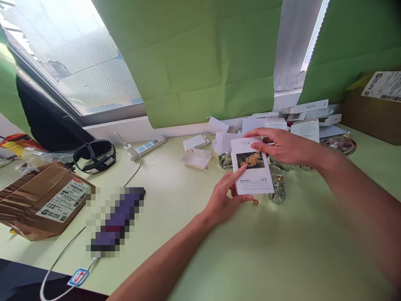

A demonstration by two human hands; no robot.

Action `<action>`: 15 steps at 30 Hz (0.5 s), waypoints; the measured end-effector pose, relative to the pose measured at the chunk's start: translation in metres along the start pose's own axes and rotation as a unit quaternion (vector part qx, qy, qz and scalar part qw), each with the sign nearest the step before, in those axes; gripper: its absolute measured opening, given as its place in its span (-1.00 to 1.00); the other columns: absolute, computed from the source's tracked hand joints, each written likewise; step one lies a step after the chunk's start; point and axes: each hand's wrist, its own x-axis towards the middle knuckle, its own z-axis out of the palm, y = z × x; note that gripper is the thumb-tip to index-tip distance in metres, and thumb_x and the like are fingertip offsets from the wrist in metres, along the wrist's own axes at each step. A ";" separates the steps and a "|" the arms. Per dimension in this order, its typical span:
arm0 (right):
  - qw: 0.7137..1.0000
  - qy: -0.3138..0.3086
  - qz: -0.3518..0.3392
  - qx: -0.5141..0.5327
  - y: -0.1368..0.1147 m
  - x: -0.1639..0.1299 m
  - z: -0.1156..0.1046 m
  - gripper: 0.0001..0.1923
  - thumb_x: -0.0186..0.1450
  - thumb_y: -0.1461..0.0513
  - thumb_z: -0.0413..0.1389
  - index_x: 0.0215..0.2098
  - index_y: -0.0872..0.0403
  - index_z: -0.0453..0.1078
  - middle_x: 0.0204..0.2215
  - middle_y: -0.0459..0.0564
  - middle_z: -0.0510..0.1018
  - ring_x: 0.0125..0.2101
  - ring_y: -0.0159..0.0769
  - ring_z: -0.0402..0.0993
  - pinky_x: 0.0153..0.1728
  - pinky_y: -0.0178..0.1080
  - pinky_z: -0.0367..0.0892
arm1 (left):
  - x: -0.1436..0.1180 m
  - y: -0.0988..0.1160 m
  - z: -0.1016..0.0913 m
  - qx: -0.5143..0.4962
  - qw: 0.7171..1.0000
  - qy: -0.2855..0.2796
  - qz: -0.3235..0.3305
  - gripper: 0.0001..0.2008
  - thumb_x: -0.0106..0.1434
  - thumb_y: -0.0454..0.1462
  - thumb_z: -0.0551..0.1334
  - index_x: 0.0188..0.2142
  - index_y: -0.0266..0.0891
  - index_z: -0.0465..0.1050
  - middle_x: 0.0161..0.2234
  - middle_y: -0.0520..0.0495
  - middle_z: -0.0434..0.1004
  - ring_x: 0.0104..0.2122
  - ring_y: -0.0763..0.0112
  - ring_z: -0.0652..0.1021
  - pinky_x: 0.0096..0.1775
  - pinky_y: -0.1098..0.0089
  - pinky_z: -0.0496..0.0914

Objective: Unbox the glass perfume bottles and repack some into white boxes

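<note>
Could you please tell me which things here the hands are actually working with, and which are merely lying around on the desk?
In hand:
white printed box, held by left hand and right hand
glass bottle and small gold cap beside it

Lying about:
torn brown parcel
power strip
black headband
open white boxes

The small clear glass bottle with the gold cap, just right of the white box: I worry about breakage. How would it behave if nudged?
The small clear glass bottle with the gold cap looks fragile and probably heavy for its size. It stands upright on the smooth pale green table, so a push would likely slide or tip it. A tiny gold bead beside it would probably roll.
</note>
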 end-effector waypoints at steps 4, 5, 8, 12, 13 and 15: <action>1.000 0.013 -0.001 -0.005 0.001 0.001 0.002 -0.56 0.37 -0.03 -0.05 0.17 -0.17 0.28 0.12 -0.08 0.45 -0.04 -0.12 0.46 -0.06 -0.04 0.38 | 0.000 -0.003 0.000 0.013 1.000 0.020 0.020 -0.29 0.15 -0.10 0.36 0.26 0.13 0.18 -0.11 -0.09 0.44 -0.34 0.46 0.39 -0.30 0.42 0.38; 1.000 0.015 0.001 -0.005 0.001 0.001 0.003 -0.55 0.36 -0.05 -0.05 0.17 -0.18 0.28 0.10 -0.09 0.46 -0.05 -0.11 0.46 -0.06 -0.03 0.38 | 0.000 -0.003 0.000 0.017 0.999 0.022 0.023 -0.30 0.14 -0.09 0.37 0.25 0.12 0.20 -0.12 -0.08 0.45 -0.36 0.48 0.38 -0.31 0.42 0.38; 1.000 0.018 0.010 0.013 -0.001 0.001 0.002 -0.48 0.32 -0.11 -0.01 0.19 -0.20 0.27 0.04 -0.06 0.51 -0.08 -0.10 0.49 -0.11 -0.05 0.42 | 0.002 0.001 -0.004 0.025 0.999 0.031 0.028 -0.33 0.13 -0.09 0.37 0.22 0.11 0.24 -0.10 -0.07 0.45 -0.35 0.49 0.39 -0.26 0.40 0.41; 0.996 0.066 0.040 0.048 -0.004 -0.006 -0.011 -0.42 0.29 -0.16 0.02 0.21 -0.17 0.26 -0.01 0.02 0.53 -0.21 -0.12 0.54 -0.25 -0.10 0.44 | 0.004 0.025 -0.020 0.004 0.998 0.055 -0.015 -0.37 0.17 -0.11 0.35 0.21 0.10 0.24 0.00 -0.09 0.43 -0.26 0.42 0.46 -0.18 0.36 0.45; 0.994 0.081 0.051 0.047 -0.004 -0.009 -0.016 -0.43 0.28 -0.17 0.02 0.18 -0.17 0.29 -0.02 0.02 0.53 -0.26 -0.13 0.55 -0.28 -0.10 0.43 | 0.002 0.032 -0.027 0.006 0.998 0.060 -0.034 -0.38 0.18 -0.11 0.35 0.21 0.10 0.24 0.00 -0.08 0.44 -0.24 0.40 0.47 -0.19 0.36 0.46; 0.991 0.108 0.071 0.043 -0.002 -0.014 -0.027 -0.47 0.27 -0.18 0.04 0.11 -0.18 0.36 -0.07 0.01 0.55 -0.32 -0.18 0.55 -0.30 -0.10 0.39 | -0.007 0.045 -0.040 0.021 0.995 0.059 -0.073 -0.39 0.18 -0.11 0.34 0.21 0.12 0.24 -0.02 -0.07 0.45 -0.21 0.37 0.47 -0.21 0.37 0.47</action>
